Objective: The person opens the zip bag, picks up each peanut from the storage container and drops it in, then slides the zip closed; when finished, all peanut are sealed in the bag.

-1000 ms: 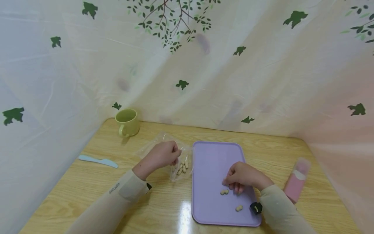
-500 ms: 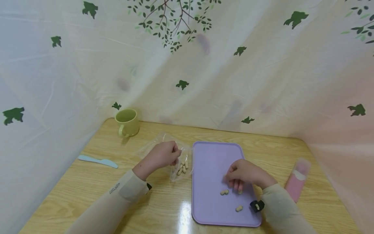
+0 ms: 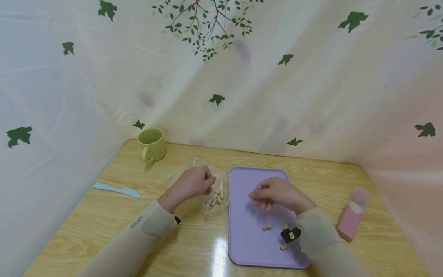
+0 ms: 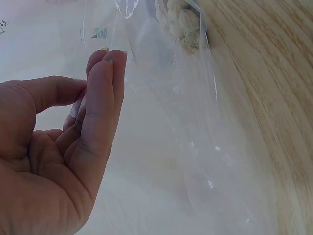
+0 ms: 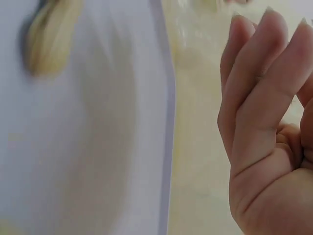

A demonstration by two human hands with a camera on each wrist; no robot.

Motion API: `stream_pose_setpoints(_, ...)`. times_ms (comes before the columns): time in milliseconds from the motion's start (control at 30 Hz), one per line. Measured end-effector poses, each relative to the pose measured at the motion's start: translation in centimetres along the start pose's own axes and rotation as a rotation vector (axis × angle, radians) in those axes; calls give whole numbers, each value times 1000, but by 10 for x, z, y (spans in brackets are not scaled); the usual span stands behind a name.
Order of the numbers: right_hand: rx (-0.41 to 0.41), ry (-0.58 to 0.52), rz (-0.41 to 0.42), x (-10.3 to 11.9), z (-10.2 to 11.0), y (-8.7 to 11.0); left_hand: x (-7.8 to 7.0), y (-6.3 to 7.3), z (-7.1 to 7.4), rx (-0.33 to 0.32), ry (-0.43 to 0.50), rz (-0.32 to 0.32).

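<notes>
My left hand [image 3: 194, 181] pinches the edge of a clear plastic bag [image 4: 205, 161] between thumb and fingers. Several peanuts [image 3: 217, 198] in their shells lie inside the bag, left of a lilac tray [image 3: 249, 250]. Over the middle of the tray is my right hand [image 3: 277, 192], its thumb and index fingertip drawn together and directed towards the bag. I cannot tell whether a peanut is between them. On the tray lie a peanut [image 3: 267, 227], another peanut [image 3: 285, 225] and a third peanut [image 3: 283, 246], partly covered by the right wrist's black strap.
A yellow-green mug [image 3: 152, 146] stands at the back left. In front of it lies a light blue plastic knife [image 3: 117, 190]. To the right of the tray is a pink box with a clear top [image 3: 352, 215]. A printed curtain [image 3: 242, 115] hangs behind the wooden table [image 3: 187, 238].
My right hand has moved left and away from me over the tray, towards the bag, uncovering a peanut. The left hand keeps its place at the bag.
</notes>
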State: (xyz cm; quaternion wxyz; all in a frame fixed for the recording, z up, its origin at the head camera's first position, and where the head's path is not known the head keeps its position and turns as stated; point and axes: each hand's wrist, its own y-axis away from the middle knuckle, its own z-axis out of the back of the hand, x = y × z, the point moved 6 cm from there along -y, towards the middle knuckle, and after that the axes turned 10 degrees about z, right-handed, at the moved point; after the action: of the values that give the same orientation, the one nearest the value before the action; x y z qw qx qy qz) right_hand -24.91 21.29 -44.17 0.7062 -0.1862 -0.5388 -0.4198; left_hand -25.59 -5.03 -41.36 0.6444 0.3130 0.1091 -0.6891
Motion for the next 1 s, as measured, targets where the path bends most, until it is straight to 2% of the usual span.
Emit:
stream_pose_setpoints(233,8,-30,15,16,-26,-25,1,-2,-1,-2,-1,12)
stream_pose_setpoints(533,12,-30,15,24,-43,-47,0,-4,-2,-17,-14,1)
stream_pose_setpoints(800,7,-25,13,26,-51,-55,0,-4,-1,-15,-11,-13)
stream_pose_setpoints(1000,5,-33,27,28,-48,-51,-1,-3,-1,-15,-13,-11)
